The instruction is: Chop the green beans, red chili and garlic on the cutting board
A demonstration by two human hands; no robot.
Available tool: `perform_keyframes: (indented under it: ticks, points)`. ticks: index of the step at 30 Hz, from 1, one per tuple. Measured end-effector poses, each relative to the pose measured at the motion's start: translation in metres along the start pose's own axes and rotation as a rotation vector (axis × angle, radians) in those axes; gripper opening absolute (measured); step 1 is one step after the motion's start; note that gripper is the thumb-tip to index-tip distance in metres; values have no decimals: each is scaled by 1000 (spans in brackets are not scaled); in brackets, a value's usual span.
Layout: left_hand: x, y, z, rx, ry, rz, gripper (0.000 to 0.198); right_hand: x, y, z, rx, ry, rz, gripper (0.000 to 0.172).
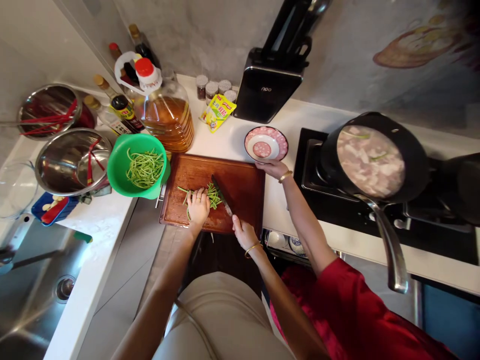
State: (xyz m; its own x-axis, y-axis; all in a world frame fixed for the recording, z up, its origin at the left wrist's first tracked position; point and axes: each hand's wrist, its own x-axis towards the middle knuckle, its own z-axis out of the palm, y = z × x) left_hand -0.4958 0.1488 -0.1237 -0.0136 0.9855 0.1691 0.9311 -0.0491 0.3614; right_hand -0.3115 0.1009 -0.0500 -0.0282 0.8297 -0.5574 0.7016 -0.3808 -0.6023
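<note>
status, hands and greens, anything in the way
Left hand on green stems atop cutting board. Right hand gripping knife. Co-worker's hand on bowl near board's far right corner.

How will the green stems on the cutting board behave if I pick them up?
The green stems are probably light, being so thin. They'd likely flex somewhat, though some lie fairly straight. The bunch would tend to scatter: they lie loose at mixed angles under the left hand, with no tie visible.
</note>
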Motion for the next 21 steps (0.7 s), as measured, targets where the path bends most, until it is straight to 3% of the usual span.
perform_keyframes:
  ticks: [6,9,15,21]
  points:
    - [2,-1,0,-28,-35,-10,31,9,-7,-10,-128,-83,38,67]
    - [3,-2,-1,-50,-46,7,30,15,-6,4,-192,-73,72,69]
    - [2,-3,1,-76,-11,17,30,17,8,36,-143,66,42,64]
    - [2,-3,4,-109,1,-24,27,2,2,9,-118,29,-1,66]
